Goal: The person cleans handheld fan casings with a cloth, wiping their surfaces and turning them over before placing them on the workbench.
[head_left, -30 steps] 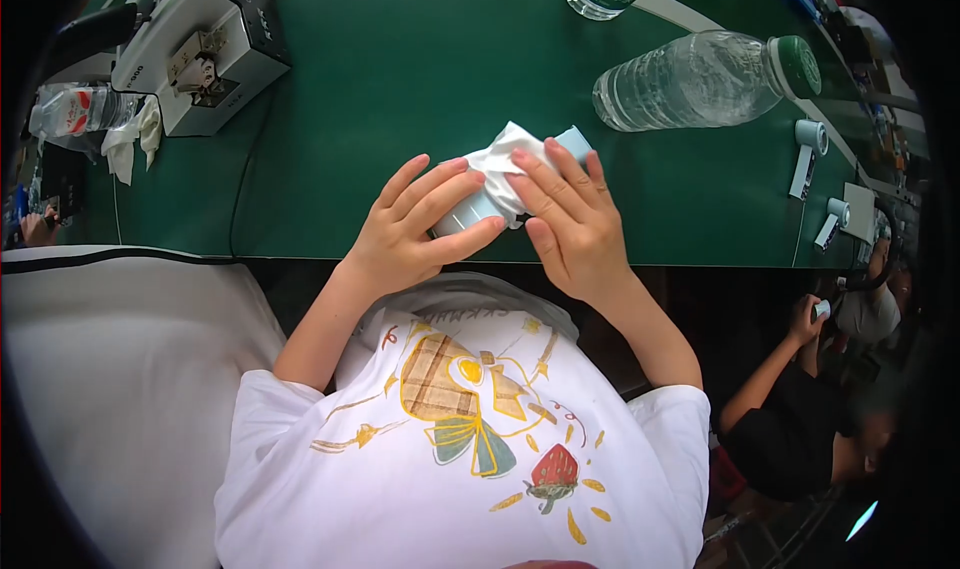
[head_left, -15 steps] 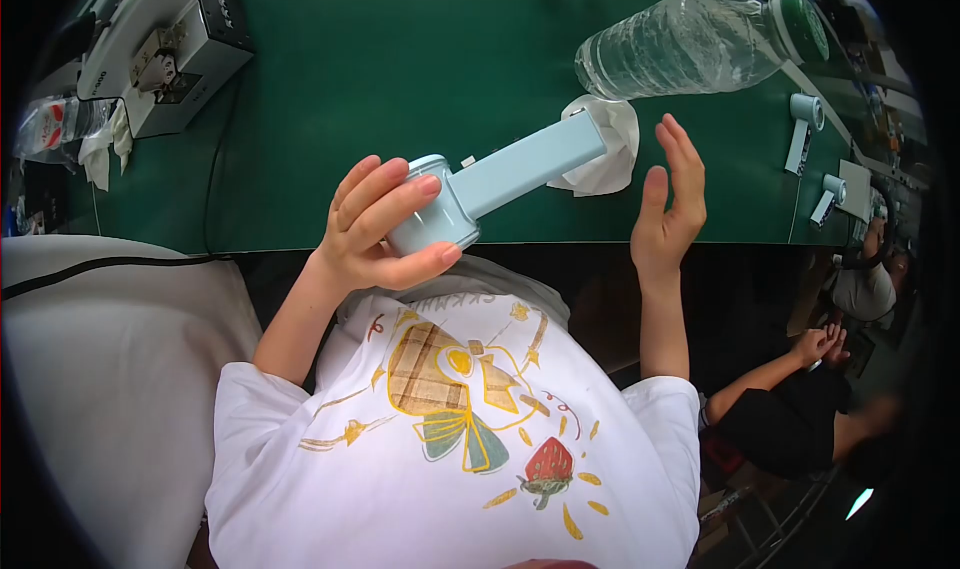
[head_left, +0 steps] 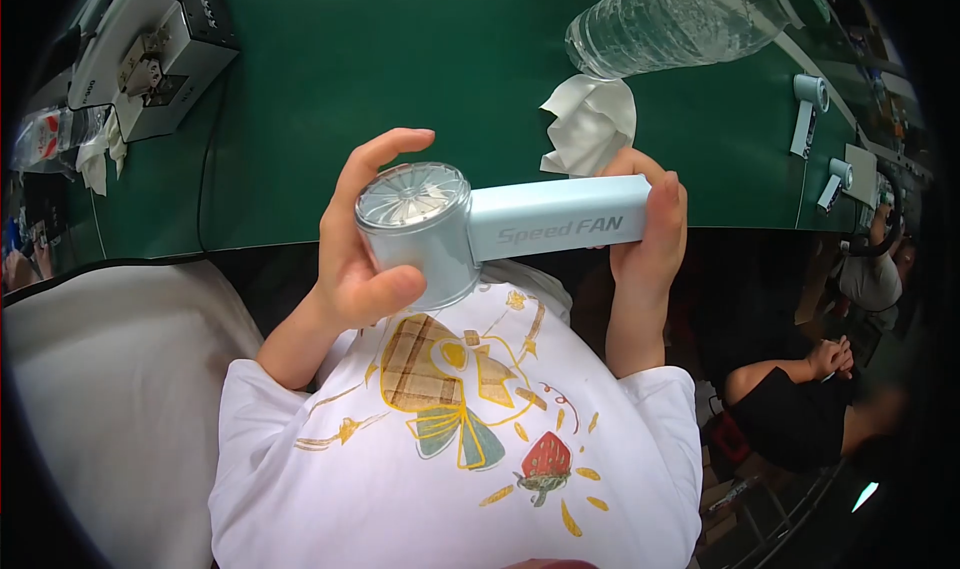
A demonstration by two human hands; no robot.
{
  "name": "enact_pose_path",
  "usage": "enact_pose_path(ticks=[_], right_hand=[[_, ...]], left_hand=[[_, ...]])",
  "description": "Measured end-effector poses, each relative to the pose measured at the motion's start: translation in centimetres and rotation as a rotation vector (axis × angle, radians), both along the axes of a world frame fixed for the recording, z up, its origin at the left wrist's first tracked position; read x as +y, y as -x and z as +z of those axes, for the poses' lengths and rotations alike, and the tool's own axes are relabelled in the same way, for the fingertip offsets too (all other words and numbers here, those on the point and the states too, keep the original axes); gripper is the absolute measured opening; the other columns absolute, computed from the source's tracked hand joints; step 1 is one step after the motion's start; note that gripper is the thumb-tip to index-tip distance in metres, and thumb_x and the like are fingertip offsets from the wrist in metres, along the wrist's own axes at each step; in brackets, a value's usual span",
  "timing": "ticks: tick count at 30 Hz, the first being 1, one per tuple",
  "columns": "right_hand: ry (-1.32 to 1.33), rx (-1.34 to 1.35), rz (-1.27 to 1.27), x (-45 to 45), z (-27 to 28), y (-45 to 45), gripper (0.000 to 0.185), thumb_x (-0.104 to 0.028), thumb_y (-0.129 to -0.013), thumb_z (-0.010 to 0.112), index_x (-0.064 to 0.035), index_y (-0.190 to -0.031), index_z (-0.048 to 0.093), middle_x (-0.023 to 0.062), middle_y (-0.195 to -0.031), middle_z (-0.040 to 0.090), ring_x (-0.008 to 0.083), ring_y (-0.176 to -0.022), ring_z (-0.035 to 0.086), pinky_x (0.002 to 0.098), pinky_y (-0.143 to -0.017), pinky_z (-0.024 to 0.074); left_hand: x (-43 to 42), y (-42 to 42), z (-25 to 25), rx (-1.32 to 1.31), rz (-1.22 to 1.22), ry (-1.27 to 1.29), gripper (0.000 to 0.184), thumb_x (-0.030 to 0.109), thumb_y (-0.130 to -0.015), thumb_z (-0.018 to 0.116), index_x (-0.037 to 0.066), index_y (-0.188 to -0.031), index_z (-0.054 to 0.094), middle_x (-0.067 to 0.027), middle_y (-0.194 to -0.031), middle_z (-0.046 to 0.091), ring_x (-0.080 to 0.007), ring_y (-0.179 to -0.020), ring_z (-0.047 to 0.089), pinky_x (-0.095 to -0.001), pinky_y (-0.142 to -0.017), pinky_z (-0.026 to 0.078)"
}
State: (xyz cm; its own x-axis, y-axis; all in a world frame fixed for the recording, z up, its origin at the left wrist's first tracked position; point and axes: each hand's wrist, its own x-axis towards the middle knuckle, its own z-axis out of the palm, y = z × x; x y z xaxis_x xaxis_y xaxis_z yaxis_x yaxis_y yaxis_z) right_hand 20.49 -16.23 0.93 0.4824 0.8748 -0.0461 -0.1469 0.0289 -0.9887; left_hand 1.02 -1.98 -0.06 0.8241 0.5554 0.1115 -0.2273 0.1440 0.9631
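By the near edge of the table (head_left: 380, 59), our left hand (head_left: 344, 254) loosely cups the fan (head_left: 520, 214); our right (head_left: 645, 259) grips its handle. If our thumbs slip, it could fall.

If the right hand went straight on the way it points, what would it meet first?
Probably the crumpled white tissue on the green table, just beyond the right hand; depth is unclear, so it might pass above.

Soft light brightens the white printed T-shirt (head_left: 445, 489) and lays a sheen on the pale blue plastic handheld fan (head_left: 500, 219); the clear ridged plastic bottle (head_left: 675, 24) glints; fisheye edges bend, dim and fall into black
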Motion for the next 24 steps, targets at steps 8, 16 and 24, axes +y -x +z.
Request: enact_pose_path(ticks=[8,16,24], right_hand=[[0.056,0.166,-0.067,0.3,0.8,0.7,0.051,-0.043,-0.095,0.036,-0.0005,-0.079,0.059,0.0089,-0.065,0.059,0.0123,-0.05,0.049,0.0212,-0.048,0.0403],[0.029,0.066,-0.153,-0.8,-0.4,-0.2,0.037,-0.03,-0.093,0.05,0.0041,-0.091,0.063,0.0117,-0.076,0.061,0.0136,-0.055,0.051,0.022,-0.05,0.0424],[0.236,0.551,0.513,-4.3,-0.5,-3.2,0.046,-0.028,-0.074,0.061,0.0111,-0.097,0.059,0.0195,-0.067,0.061,0.0204,-0.044,0.052,0.0259,-0.039,0.0397]], left_hand=[[0.2,-0.3,1.2,0.188,0.047,0.247,0.075,0.033,-0.07,0.062,0.0,-0.131,0.035,-0.0142,-0.103,0.058,-0.019,-0.086,0.056,-0.0267,-0.077,0.043],[0.0,-0.7,1.0,0.13,0.016,0.005,0.07,0.023,-0.066,0.067,0.003,-0.127,0.039,-0.0126,-0.107,0.056,-0.02,-0.091,0.054,-0.0275,-0.081,0.042],[-0.5,-3.0,2.5,-0.177,-0.324,-1.017,0.046,0.012,-0.071,0.07,0.016,-0.114,0.054,-0.0116,-0.124,0.049,-0.0293,-0.093,0.052,-0.0351,-0.078,0.047]])
